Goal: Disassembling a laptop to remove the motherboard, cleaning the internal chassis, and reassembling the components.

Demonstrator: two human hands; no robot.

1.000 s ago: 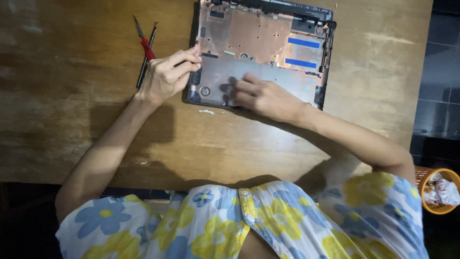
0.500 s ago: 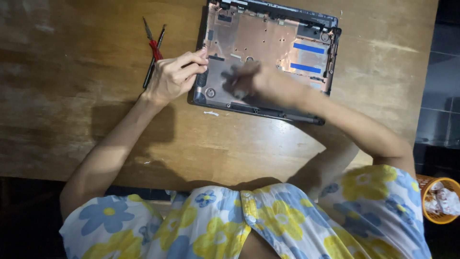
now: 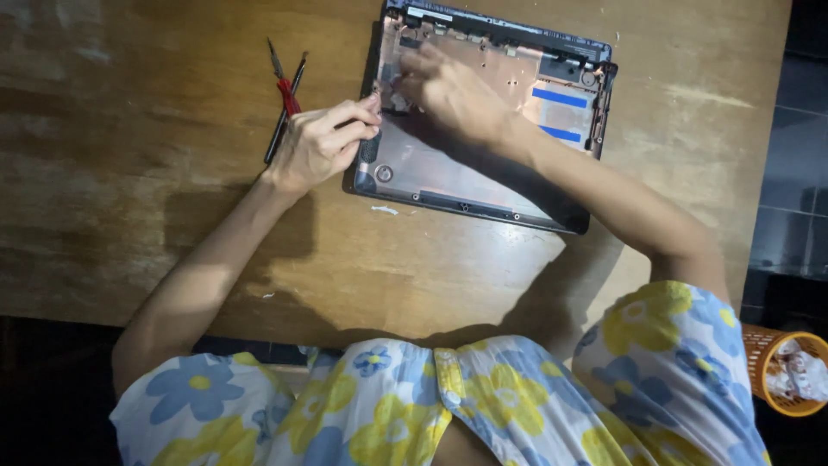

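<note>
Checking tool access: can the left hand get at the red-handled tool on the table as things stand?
Probably yes. The left hand rests at the laptop shell's left edge, and the red-handled tool lies just beyond its knuckles on bare table. Nothing lies between them; whether they already touch is unclear.

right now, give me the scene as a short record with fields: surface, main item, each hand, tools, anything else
surface: wooden table
main item: opened laptop base, inner side up, two blue strips inside
left hand: curled at the base's left edge, touching it
right hand: inside the base near its upper left; grip unclear
tools: red-handled tool and dark slim tool crossed beside left hand
other: orange basket lower right
</note>
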